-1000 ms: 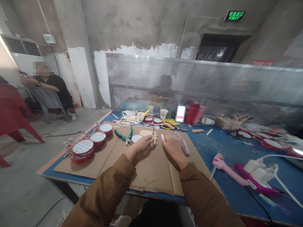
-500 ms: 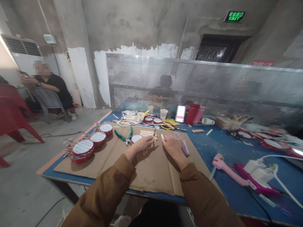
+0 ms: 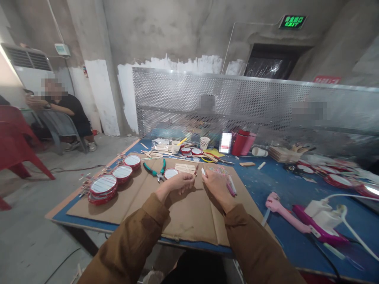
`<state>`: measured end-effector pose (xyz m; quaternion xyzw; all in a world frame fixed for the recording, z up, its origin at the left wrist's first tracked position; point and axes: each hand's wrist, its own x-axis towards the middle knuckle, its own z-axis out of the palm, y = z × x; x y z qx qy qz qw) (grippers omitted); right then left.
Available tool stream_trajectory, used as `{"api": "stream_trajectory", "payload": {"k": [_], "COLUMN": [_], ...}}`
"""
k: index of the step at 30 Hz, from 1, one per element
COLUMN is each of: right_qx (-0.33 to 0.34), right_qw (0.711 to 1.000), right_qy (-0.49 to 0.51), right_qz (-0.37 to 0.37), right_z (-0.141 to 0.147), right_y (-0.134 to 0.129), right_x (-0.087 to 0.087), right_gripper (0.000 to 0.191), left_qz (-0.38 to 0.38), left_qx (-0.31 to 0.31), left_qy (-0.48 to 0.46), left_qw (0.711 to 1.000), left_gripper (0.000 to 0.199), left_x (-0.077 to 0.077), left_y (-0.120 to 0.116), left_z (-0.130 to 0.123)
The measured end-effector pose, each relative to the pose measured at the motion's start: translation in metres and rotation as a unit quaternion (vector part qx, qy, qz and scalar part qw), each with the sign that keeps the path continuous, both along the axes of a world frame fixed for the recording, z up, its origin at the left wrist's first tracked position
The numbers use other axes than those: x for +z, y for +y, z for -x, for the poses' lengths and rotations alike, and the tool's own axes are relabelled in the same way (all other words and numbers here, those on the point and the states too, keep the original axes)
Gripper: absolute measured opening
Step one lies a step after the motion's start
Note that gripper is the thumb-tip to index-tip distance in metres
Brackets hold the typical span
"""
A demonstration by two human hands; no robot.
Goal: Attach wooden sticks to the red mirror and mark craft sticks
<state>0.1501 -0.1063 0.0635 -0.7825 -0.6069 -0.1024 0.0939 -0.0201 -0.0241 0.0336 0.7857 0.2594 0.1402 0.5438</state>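
Observation:
My left hand (image 3: 179, 182) is closed, pinching a thin wooden stick (image 3: 196, 169) with a reddish-brown surface above the cardboard sheet (image 3: 189, 225). My right hand (image 3: 217, 184) is wrapped round a white marker (image 3: 203, 171), its tip pointing up and toward the stick but apart from it. Behind my left hand lie several plain wooden sticks (image 3: 181, 167) and a small round red-rimmed white disc (image 3: 171, 173), partly covered by the hand. Teal-handled pliers (image 3: 156, 172) rest open to the left. Pink-and-white pens (image 3: 232, 185) lie just beyond my right hand, beside a patterned packet (image 3: 219, 169).
Stacked red-rimmed discs (image 3: 103, 186) line the cardboard's left side. A pink glue gun (image 3: 284, 215) and a purple power strip (image 3: 325, 232) are at right. Paper cups (image 3: 204, 142), a red bottle (image 3: 240, 142) and a phone (image 3: 225, 142) stand before a perforated metal screen (image 3: 177, 94). A person sits far left.
The stick in my left hand has turned from nearly upright to leaning right, toward the marker. My right hand stays almost in place.

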Motion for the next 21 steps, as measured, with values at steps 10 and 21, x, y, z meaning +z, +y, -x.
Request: {"api": "stream_trajectory", "payload": {"k": [10, 21], "right_qx": [0.161, 0.099], "right_qw": [0.977, 0.994], "right_qy": [0.138, 0.003], "right_qz": [0.024, 0.046], "right_z": [0.012, 0.021], "right_y": [0.005, 0.013], "right_x": [-0.017, -0.018], "right_gripper": [0.023, 0.021], "left_qz": [0.014, 0.024], "left_qx": [-0.068, -0.122], "left_qy": [0.042, 0.042], "left_qw": [0.997, 0.991], "left_gripper": [0.028, 0.027], "left_x": [0.003, 0.012], "left_y": [0.001, 0.000], "left_z": [0.000, 0.002]}}
